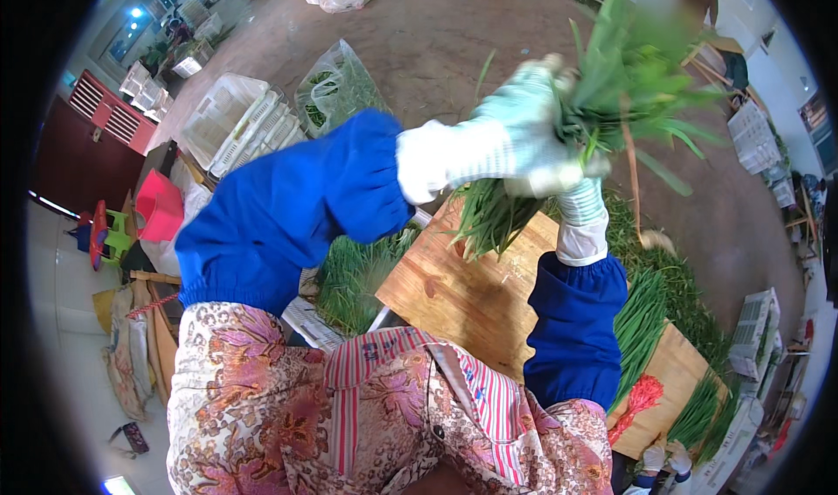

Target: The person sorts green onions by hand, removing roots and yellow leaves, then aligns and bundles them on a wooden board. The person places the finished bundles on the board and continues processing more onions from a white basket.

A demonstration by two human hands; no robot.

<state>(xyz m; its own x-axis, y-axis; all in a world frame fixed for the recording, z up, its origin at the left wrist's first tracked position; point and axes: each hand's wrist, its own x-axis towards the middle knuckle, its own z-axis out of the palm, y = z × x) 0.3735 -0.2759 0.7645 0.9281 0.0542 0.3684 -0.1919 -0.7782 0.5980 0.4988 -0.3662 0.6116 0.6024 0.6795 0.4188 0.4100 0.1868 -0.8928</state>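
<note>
A bunch of long green leafy stalks (628,82), blurred by motion, is held up above a wooden board (458,292). My left hand (524,115), in a light green striped glove, is closed around the middle of the bunch. My right hand (576,174), gloved alike, grips it just below, partly hidden behind the left. The cut ends hang down over the board. More green stalks (641,325) lie in a row on the board's right side, with a bundle of red ties (636,403) close by.
A crate of green stalks (360,279) stands left of the board. Beyond are stacked white plastic crates (242,128) and a clear plastic bag of greens (337,89). Loose greens (687,292) heap along the far right edge. A co-worker's gloved hands (666,457) are at the lower right.
</note>
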